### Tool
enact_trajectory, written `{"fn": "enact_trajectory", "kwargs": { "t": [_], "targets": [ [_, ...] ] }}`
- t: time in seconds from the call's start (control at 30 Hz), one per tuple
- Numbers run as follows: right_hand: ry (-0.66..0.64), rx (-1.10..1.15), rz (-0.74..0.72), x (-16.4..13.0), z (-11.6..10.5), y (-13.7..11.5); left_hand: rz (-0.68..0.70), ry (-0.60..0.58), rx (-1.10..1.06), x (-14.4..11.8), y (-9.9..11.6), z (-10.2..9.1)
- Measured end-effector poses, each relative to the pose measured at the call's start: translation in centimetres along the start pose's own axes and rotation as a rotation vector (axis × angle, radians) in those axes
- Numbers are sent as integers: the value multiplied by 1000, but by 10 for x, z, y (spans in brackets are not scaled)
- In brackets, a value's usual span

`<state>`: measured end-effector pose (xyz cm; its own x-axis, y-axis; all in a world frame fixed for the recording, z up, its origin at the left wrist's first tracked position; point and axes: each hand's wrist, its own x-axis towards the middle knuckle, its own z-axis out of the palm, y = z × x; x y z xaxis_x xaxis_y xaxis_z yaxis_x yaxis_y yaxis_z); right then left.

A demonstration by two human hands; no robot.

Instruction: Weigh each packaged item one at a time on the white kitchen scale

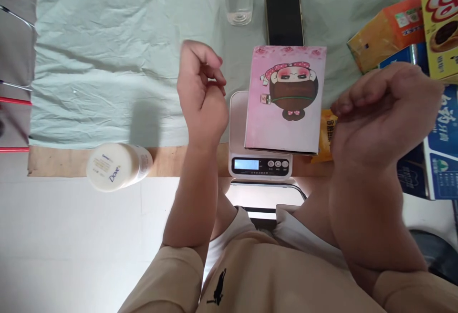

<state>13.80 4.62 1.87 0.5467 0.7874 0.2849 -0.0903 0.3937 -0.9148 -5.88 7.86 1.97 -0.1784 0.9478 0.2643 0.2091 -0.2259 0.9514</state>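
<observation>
A pink box [286, 98] with a cartoon girl printed on it rests on a white kitchen scale [237, 136]. The scale's small display is lit, but I cannot read it. My left hand [202, 91] hovers left of the box, apart from it, fingers loosely curled in and nothing visible in them. To the right of the box, my right hand [381, 117] is raised with its fingers bent together toward the palm, which shows nothing in it. It partly hides a small yellow packet [325, 136] and some of the blue boxes behind.
Behind the pink box lie a dark phone [284, 17] and a clear cup [239, 12]. A white Dove bottle [114, 166] stands at the table's front edge, left. At right are an orange package [390, 29], a yellow box [442, 31] and blue boxes [443, 148]. Green cloth [107, 55] covers the table.
</observation>
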Motion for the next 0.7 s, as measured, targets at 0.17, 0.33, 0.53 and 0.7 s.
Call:
{"fn": "enact_trajectory", "kwargs": {
  "t": [0.17, 0.33, 0.53, 0.7],
  "targets": [
    [-23, -33, -26, 1, -1, 1, -21, -95, -8, -3, -4, -3],
    [-15, -102, 109, -5, 1, -7, -171, -123, 116, -3, 18, -5],
    [-142, -179, 219, -14, -6, -30, -415, -470, 260, -1, 34, -40],
    [-467, -377, 245, -18, -19, -46, -436, -642, 329, -11, 56, -51]
  ]
}}
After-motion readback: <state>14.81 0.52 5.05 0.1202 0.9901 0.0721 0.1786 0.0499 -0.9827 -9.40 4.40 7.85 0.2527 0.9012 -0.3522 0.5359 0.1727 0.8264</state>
